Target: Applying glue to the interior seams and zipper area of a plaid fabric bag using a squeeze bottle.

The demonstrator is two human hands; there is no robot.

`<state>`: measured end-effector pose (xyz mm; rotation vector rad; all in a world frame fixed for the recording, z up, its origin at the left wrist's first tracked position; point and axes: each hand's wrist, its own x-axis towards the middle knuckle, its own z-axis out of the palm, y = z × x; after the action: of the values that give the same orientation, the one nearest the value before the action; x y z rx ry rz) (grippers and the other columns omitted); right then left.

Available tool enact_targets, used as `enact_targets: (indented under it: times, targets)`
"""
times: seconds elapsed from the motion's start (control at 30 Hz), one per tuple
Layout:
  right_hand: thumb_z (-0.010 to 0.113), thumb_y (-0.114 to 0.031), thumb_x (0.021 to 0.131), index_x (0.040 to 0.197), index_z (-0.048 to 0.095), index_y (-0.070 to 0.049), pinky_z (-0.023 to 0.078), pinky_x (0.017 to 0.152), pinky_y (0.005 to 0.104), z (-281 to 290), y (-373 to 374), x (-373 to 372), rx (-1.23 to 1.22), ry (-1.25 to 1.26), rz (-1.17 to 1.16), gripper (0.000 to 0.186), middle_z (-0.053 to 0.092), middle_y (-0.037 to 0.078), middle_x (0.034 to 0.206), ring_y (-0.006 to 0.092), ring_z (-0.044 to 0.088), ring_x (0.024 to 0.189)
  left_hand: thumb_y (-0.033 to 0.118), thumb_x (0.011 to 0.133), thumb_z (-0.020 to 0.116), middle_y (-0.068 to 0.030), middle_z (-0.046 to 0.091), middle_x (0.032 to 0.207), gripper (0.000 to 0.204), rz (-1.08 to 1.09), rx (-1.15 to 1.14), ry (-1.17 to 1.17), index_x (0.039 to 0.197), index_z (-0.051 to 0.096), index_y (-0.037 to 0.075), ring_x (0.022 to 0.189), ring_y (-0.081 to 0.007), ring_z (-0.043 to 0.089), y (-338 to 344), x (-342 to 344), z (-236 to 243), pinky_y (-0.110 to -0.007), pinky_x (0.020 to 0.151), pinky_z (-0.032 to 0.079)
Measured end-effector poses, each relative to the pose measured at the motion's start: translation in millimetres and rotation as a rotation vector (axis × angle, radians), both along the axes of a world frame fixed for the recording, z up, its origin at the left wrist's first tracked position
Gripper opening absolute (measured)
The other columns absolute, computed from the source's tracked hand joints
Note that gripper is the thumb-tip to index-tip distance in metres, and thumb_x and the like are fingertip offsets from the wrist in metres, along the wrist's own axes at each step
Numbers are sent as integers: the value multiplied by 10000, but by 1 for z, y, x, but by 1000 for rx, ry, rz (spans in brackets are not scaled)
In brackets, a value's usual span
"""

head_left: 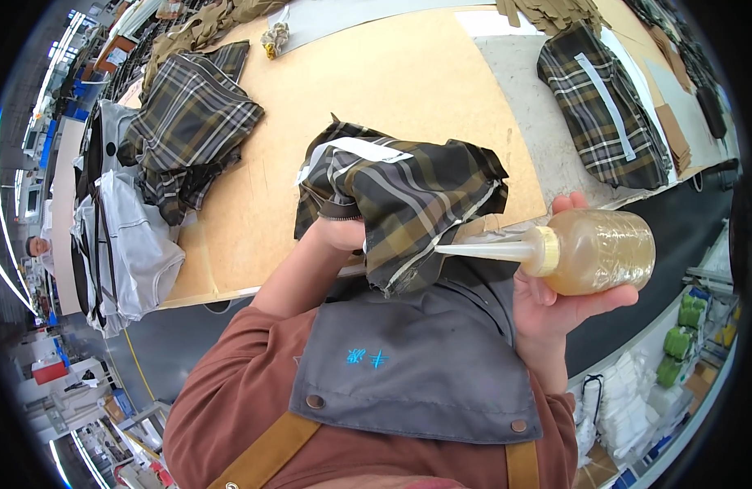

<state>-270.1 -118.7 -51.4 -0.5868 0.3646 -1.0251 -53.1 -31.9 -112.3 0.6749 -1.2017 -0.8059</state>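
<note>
My right hand (547, 301) is wrapped round a clear squeeze bottle (604, 251) of amber liquid, lying sideways with its long pale nozzle (486, 248) pointing left. The nozzle's tip meets, or comes very close to, the pale raw edge of a plaid fabric piece (416, 191). That piece, dark with olive and white lines, carries a white strip (359, 150) and part of a zipper (341, 210). My left hand (343, 234) reaches under the cloth and holds it up at the table's near edge; its fingers are hidden by the fabric.
A tan worktable (270, 98) spans the front. Plaid pieces (192, 114) lie at left above hanging light-grey cloth (127, 244). Another plaid stack (608, 110) with a pale strip lies at right. Brown cloth (555, 12) is at the back. A shelf (661, 391) with green bundles stands lower right.
</note>
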Motion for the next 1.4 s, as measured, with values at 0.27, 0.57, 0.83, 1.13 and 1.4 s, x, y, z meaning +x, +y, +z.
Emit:
enact_targets:
  times: [0.27, 0.57, 0.83, 1.13, 1.4]
  targets:
    - [578, -741, 583, 1345, 197, -14, 412, 421, 152, -4, 9, -6, -105, 152, -229, 1120, 379, 129, 1324, 103, 566, 728, 206, 768, 671, -148, 471, 1254, 529, -94, -21, 112, 1204, 474, -19, 1139, -255, 473, -1, 1, -7, -391, 966, 356]
    - [558, -773, 552, 1294, 269, 37, 424, 424, 176, -1, 12, -11, -293, 318, -323, 1136, 460, 162, 1238, 99, 534, 581, 198, 757, 683, -147, 492, 1231, 523, -50, 57, 71, 1190, 488, -19, 1120, -255, 488, 3, 0, -9, -389, 960, 362]
    - [579, -751, 552, 1276, 301, 44, 432, 425, 170, 3, 8, -9, -314, 290, -399, 1112, 466, 170, 1229, 112, 537, 569, 191, 746, 693, -146, 510, 1211, 518, -53, 152, -11, 1178, 500, -20, 1103, -255, 502, 2, 0, -7, -386, 954, 367]
    - [311, -854, 590, 1262, 337, 5, 430, 932, 362, -6, -4, -19, -230, 286, -321, 1091, 441, 138, 1225, 250, 478, 1116, 77, 736, 679, -47, 583, 1059, 356, 12, 205, -107, 1069, 558, 37, 968, -135, 552, 2, -4, 2, -271, 815, 454]
    - [571, -727, 606, 1321, 237, 10, 417, 417, 157, -4, 3, -9, -166, 211, -302, 1080, 425, 155, 1292, 99, 535, 623, 123, 705, 721, -113, 582, 1104, 459, 46, 85, -109, 1111, 546, 0, 1037, -232, 541, 4, -2, 3, -366, 913, 396]
